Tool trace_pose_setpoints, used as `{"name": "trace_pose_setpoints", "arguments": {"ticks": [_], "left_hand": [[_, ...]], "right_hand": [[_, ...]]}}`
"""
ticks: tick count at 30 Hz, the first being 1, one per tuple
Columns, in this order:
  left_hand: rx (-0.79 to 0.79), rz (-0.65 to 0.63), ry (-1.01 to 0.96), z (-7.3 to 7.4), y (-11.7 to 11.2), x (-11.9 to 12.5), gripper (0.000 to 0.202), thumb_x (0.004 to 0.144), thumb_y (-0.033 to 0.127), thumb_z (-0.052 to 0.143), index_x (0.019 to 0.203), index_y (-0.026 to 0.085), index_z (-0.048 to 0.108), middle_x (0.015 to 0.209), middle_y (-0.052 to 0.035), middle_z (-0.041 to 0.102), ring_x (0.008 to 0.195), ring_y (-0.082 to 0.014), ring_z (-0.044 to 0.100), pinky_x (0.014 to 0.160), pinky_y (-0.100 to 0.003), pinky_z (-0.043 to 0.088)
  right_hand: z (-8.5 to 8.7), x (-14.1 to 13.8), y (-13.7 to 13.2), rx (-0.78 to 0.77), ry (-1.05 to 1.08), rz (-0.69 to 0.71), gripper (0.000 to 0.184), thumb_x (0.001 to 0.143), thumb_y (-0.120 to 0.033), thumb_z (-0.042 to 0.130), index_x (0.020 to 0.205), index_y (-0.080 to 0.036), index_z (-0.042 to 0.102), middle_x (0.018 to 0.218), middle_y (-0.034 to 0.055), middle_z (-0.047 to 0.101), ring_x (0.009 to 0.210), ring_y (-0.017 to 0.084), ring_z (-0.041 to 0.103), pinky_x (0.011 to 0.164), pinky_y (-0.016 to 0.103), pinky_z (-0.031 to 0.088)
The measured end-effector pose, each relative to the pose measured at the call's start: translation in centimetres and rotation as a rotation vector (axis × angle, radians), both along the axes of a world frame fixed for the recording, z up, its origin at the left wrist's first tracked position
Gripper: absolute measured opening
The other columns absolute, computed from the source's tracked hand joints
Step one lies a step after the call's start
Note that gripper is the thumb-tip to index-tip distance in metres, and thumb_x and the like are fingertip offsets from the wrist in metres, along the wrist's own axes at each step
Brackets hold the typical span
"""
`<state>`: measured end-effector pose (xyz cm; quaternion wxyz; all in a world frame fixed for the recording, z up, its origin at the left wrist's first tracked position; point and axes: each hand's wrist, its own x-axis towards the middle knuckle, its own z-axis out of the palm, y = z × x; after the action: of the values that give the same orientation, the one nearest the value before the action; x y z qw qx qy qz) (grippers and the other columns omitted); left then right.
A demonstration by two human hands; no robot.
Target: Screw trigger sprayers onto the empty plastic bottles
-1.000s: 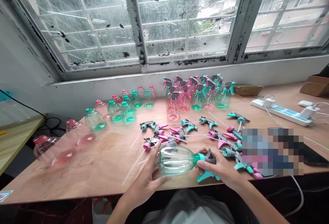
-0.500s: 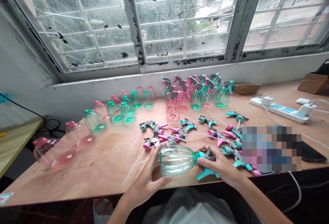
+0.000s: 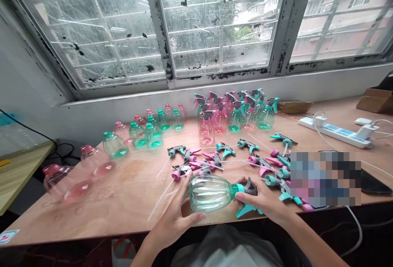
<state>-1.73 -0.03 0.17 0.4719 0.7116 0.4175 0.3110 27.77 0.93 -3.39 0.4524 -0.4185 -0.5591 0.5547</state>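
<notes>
A clear green spray bottle [image 3: 210,193] lies sideways in the air above the table's front edge, its neck pointing right. My left hand [image 3: 176,214] cups the base end, thumb below and fingers behind. At the neck, my right hand [image 3: 260,199] grips the grey and teal trigger sprayer head [image 3: 245,189], which sits on the bottle's mouth; some of its fingers are hidden behind. Just beyond the bottle lie several loose pink and teal trigger heads [image 3: 215,160] with thin clear dip tubes. More loose heads [image 3: 284,187] lie right of my right hand.
Several open pink and green bottles [image 3: 153,136] stand on the left of the wooden table [image 3: 123,193]. Bottles with sprayers [image 3: 235,117] cluster by the wall. A power strip [image 3: 334,132], cardboard box [image 3: 376,97], dark flat object [image 3: 374,181] and blurred patch occupy the right.
Both hands keep hold of the bottle and sprayer head almost in place. The right fingers have shifted slightly around the neck. The whole view has moved a little.
</notes>
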Motion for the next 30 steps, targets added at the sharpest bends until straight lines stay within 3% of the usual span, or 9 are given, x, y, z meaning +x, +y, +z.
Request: {"name": "trace_pose_setpoints", "arguments": {"ticks": [3, 6, 10, 13, 17, 22, 26, 30], "left_hand": [[0.010, -0.046, -0.088, -0.6, 0.1, -0.1, 0.097, 0.091, 0.038, 0.076, 0.165, 0.040, 0.013, 0.176, -0.0046, 0.018, 0.159, -0.0365, 0.021, 0.127, -0.054, 0.030], [0.014, -0.062, -0.110, -1.1, 0.2, -0.2, 0.087, 0.096, 0.032, 0.070, 0.163, 0.044, 0.018, 0.176, -0.0019, 0.016, 0.159, -0.0337, 0.024, 0.126, -0.050, 0.034], [-0.044, -0.042, -0.159, -1.4, 0.2, 0.0, 0.092, 0.096, 0.026, 0.068, 0.164, 0.045, 0.009, 0.177, -0.0014, 0.013, 0.161, -0.0335, 0.016, 0.125, -0.048, 0.036], [-0.049, -0.049, -0.147, -1.2, 0.2, 0.2, 0.102, 0.094, 0.023, 0.071, 0.164, 0.044, 0.001, 0.177, -0.0016, 0.008, 0.162, -0.0338, 0.008, 0.126, -0.048, 0.035], [0.005, -0.030, -0.045, -0.3, 0.3, 0.3, 0.100, 0.090, 0.026, 0.076, 0.165, 0.039, 0.012, 0.177, -0.0026, 0.010, 0.161, -0.0338, 0.016, 0.131, -0.049, 0.020], [-0.026, -0.041, -0.043, 0.4, 0.2, 0.5, 0.100, 0.093, 0.031, 0.073, 0.166, 0.038, 0.005, 0.177, -0.0022, 0.010, 0.156, -0.0346, 0.031, 0.126, -0.046, 0.033], [-0.042, -0.047, -0.052, 0.3, 0.1, 0.5, 0.101, 0.093, 0.031, 0.072, 0.166, 0.039, 0.002, 0.177, -0.0003, 0.013, 0.161, -0.0309, 0.020, 0.128, -0.045, 0.029], [-0.082, -0.031, -0.068, -0.1, 0.2, 0.4, 0.114, 0.088, 0.037, 0.078, 0.166, 0.035, -0.005, 0.176, -0.0037, 0.014, 0.162, -0.0320, 0.010, 0.130, -0.047, 0.022]], "right_hand": [[-0.1, 0.1, 0.0, -0.004, 0.045, 0.020, 0.034, 0.081, -0.046, 0.085, 0.091, -0.020, 0.068, 0.068, 0.0003, 0.076, 0.065, 0.022, 0.072, 0.065, 0.032, 0.056], [0.0, 0.1, 0.0, -0.016, 0.076, 0.028, 0.033, 0.081, -0.045, 0.085, 0.092, -0.019, 0.068, 0.067, -0.0001, 0.076, 0.064, 0.021, 0.071, 0.064, 0.030, 0.055], [0.2, 0.1, -0.1, -0.016, 0.098, 0.028, 0.033, 0.082, -0.045, 0.085, 0.094, -0.019, 0.067, 0.068, -0.0005, 0.076, 0.064, 0.019, 0.070, 0.062, 0.029, 0.055], [0.0, 0.2, 0.0, -0.014, 0.093, 0.038, 0.033, 0.084, -0.045, 0.084, 0.096, -0.019, 0.067, 0.068, -0.0002, 0.076, 0.063, 0.019, 0.070, 0.060, 0.028, 0.056], [-0.6, 0.4, 0.1, -0.003, 0.120, 0.042, 0.033, 0.086, -0.043, 0.083, 0.099, -0.019, 0.065, 0.068, -0.0006, 0.077, 0.064, 0.019, 0.071, 0.060, 0.028, 0.057], [-0.7, 0.4, 0.1, -0.011, 0.122, 0.037, 0.034, 0.087, -0.042, 0.083, 0.101, -0.019, 0.064, 0.068, -0.0005, 0.077, 0.064, 0.019, 0.071, 0.060, 0.028, 0.057], [-0.4, 0.3, 0.2, -0.001, 0.098, 0.030, 0.034, 0.086, -0.044, 0.083, 0.099, -0.019, 0.065, 0.069, 0.0003, 0.076, 0.064, 0.020, 0.070, 0.060, 0.029, 0.055], [-0.7, 0.2, 0.4, -0.014, 0.081, 0.039, 0.036, 0.082, -0.047, 0.085, 0.095, -0.019, 0.066, 0.070, 0.0009, 0.076, 0.063, 0.021, 0.071, 0.061, 0.031, 0.056]]}}
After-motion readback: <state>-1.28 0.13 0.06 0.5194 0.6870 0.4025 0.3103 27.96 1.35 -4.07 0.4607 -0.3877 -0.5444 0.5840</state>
